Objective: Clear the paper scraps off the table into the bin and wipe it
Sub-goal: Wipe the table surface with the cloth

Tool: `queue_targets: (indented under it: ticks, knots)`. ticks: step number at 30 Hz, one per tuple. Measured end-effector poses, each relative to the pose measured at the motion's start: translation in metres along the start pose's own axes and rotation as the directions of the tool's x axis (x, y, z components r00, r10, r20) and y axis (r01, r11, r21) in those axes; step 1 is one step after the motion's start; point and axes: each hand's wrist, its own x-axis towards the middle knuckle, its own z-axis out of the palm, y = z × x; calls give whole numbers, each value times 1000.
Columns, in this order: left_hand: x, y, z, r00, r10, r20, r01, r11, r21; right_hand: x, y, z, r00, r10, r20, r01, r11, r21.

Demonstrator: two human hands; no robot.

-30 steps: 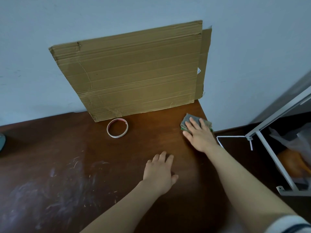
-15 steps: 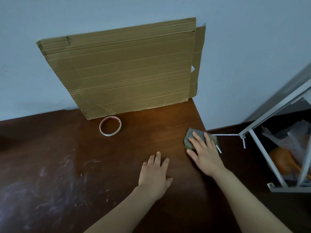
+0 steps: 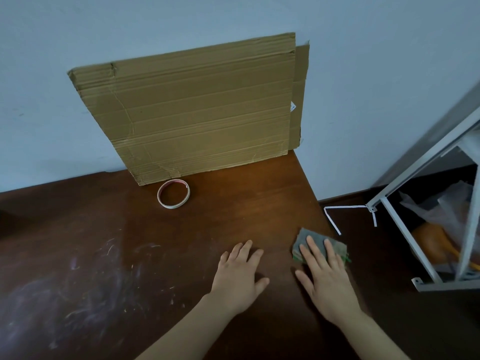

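A cardboard sheet [image 3: 202,107] leans on the wall [image 3: 363,74], a tape roll [image 3: 172,206] just beside its foot.

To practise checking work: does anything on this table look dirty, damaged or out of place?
Yes. Pale scratchy smears mark the left part of the table, away from the sponge under the right hand near the right edge, so that part looks unwiped. The cardboard leaning on the wall is creased near its left edge.
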Motion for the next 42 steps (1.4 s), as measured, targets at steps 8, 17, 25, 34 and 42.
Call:
queue_targets:
  ticks: [8,17,25,34,42]
  knots:
    - [-24,-6,10,1000,11,3,-11,1000,26,45,-15,-8,999,44,12,-43,997,-71]
    - [-45,-20,22,1000,20,20,-21,999,45,22,-50,7,999,-23,44,28,993,-118]
    - [-55,-37,22,1000,20,-15,-20,1000,-23,-4,-71,13,981,-132,139,156,972,-175]
    - [-71,-65,23,983,-67,-173,55,996,-75,54,-105,2,983,-49,176,67,993,-100]
    - [-73,-77,23,962,-80,-261,52,992,-111,5,-139,24,914,-353,200,382,914,-135]
